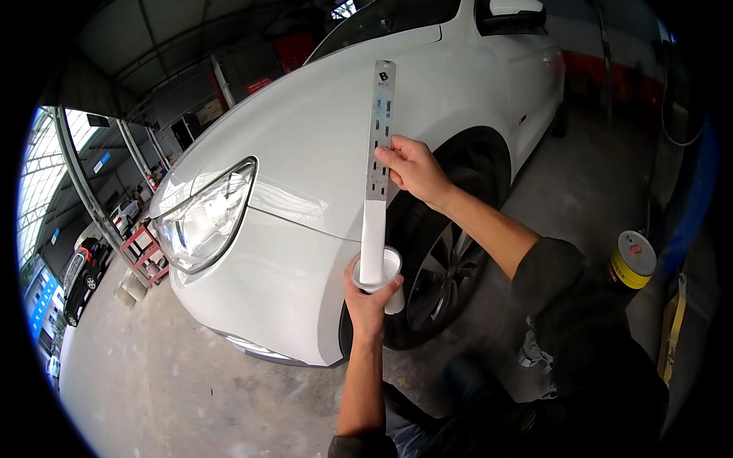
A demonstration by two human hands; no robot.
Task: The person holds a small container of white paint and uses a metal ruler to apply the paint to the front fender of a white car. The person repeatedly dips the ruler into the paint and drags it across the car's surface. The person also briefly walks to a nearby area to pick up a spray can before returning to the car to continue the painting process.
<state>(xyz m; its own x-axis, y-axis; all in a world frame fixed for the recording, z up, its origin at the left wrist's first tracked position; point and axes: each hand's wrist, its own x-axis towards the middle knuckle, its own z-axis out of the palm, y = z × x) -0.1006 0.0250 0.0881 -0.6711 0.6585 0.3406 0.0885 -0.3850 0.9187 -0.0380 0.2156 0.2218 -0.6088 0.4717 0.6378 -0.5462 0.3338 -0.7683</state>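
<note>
Pinching a flat, slotted metal stick [380, 114] between thumb and curled fingers of our right hand [416, 169], we hold it nearly upright, its white lower end inside the mouth of a white cup [392, 266]. Our left hand [369, 307] wraps closed around that cup, which we have in front of the white car [305, 145], near its front wheel [443, 278].

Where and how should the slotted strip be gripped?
Likely best: pinch the slotted strip by its grey upper part, from the right, thumb on the flat face, as the right hand does. It's long, near upright in the cup; its lower part looks coated white.
</note>
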